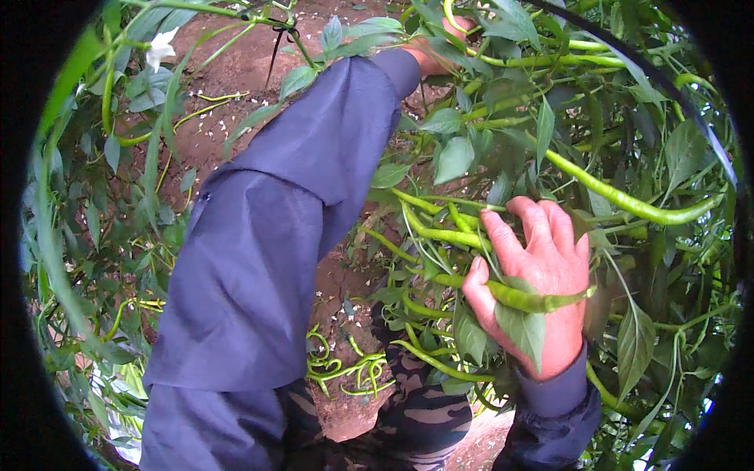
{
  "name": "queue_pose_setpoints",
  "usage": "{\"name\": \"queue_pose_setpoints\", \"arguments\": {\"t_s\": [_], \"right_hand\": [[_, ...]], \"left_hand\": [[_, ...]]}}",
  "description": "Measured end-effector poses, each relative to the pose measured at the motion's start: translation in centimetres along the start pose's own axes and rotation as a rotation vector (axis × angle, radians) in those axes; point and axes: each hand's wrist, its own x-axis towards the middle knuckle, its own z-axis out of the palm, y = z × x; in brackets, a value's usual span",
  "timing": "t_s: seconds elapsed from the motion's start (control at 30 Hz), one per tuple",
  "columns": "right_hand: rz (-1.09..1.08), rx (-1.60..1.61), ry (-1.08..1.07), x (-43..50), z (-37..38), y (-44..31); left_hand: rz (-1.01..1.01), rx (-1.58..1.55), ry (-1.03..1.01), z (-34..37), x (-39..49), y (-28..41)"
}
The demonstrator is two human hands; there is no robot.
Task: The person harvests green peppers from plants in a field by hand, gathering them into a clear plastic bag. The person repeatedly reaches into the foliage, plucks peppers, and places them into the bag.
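Note:
My left hand [439, 52] reaches far forward into the foliage at the top; leaves cover most of its fingers, so its grip is hidden. My right hand [545, 253] is back-up among the pepper plants, thumb and index finger apart on either side of a slender green chili pepper [450, 234]. Its palm and the other fingertips are out of sight. Another green pepper [533, 301] and a leaf [521, 332] lie across the back of this hand. A long, curved pepper [630, 206] hangs just beyond its fingers.
Several picked-looking green peppers [353, 370] lie in a heap on the brown soil [341, 282] near my camouflage-clad legs [424, 412]. Pepper plants stand on both sides, one with a white flower [160, 50]. A dark tie [285, 30] wraps a branch. A dark line [654, 70] arcs across the upper right.

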Motion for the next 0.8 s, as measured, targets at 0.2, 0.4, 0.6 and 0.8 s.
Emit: {"name": "queue_pose_setpoints", "arguments": {"t_s": [0.2, 0.4, 0.6, 0.8], "right_hand": [[-0.028, 0.016, -0.016, 0.5, -0.2, 0.0], [-0.029, 0.049, -0.003, 0.4, 0.3, 0.2], [-0.046, 0.064, 0.021, 0.4, 0.3, 0.3], [-0.086, 0.094, 0.135, 0.3, 0.3, 0.0]], "left_hand": [[-0.028, 0.121, -0.009, 0.6, 0.8, -0.2], [-0.024, 0.169, -0.018, 1.0, 0.7, -1.0], [-0.013, 0.246, -0.023, 0.6, 0.3, -0.8], [0.013, 0.496, 0.000, -1.5, -3.2, 1.8]]}}
